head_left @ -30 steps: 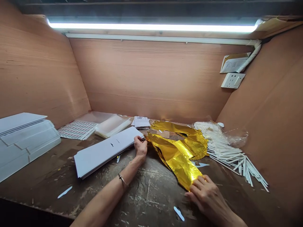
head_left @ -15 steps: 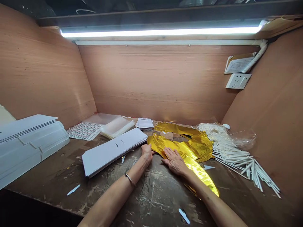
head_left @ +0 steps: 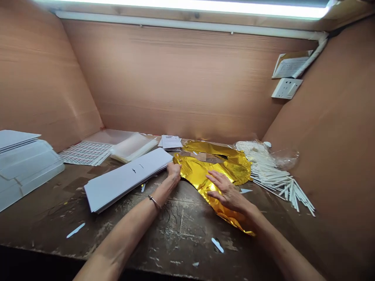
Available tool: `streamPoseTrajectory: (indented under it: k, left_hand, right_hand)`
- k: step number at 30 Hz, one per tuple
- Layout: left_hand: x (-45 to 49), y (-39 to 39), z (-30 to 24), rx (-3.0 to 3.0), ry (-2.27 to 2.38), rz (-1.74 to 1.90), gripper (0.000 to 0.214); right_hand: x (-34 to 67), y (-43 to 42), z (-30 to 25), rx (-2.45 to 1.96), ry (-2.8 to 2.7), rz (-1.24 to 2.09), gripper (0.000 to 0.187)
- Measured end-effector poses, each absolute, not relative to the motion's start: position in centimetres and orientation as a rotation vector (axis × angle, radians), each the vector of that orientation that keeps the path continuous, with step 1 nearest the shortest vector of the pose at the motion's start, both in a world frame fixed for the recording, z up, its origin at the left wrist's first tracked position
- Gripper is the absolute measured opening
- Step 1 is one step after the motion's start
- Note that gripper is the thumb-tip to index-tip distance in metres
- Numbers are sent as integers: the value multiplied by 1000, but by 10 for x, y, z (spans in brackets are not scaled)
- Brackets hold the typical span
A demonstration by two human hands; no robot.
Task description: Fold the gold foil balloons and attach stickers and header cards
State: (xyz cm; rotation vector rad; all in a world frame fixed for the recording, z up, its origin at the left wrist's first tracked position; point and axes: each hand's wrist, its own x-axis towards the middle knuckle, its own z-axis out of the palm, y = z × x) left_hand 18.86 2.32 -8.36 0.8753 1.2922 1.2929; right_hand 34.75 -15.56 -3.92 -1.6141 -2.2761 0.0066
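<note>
A flat, shiny gold foil balloon (head_left: 191, 168) lies crumpled on the dark worktop, its lower part stretching toward the front right. My left hand (head_left: 174, 171) is closed, pinching the foil's left edge beside the end of a white card stack (head_left: 129, 177). Over the middle of the foil is my right hand (head_left: 227, 190), open with fingers spread; whether its fingertips touch the foil is hard to see. Behind it another piece of gold foil (head_left: 242, 166) is spread out, partly overlapped by the first.
White sticks (head_left: 272, 177) lie heaped at right beside clear plastic wrap (head_left: 285, 159). Clear sleeves (head_left: 133, 147), a printed sticker sheet (head_left: 86, 153) and paper labels (head_left: 171, 141) sit toward the back. At left stands a translucent plastic bin (head_left: 29, 168). Small white slips (head_left: 217, 245) lie in front.
My right hand has lifted and spread its fingers, shifting over the foil, whose lower end now looks more folded. My left hand keeps its pinch. The camera view has tilted down.
</note>
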Motion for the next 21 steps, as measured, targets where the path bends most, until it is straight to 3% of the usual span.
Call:
streamPoseTrajectory:
  k: [3,8,14,21]
  left_hand:
    - [185,30,-78,880,1284,1281,14]
    - [183,38,-73,883,1292,1273,15]
    - [186,40,-68,901,1307,1254,16]
    - [186,47,-69,943,1346,1228,14]
  right_hand:
    - [383,-212,-30,-1616,-2251,4,47]
    - [408,-277,-48,-1732,-2244,-93,60]
    - [403,-273,-55,-1669,-2358,-272,63]
    - [399,-262,-54,-1489,-2529,13,51]
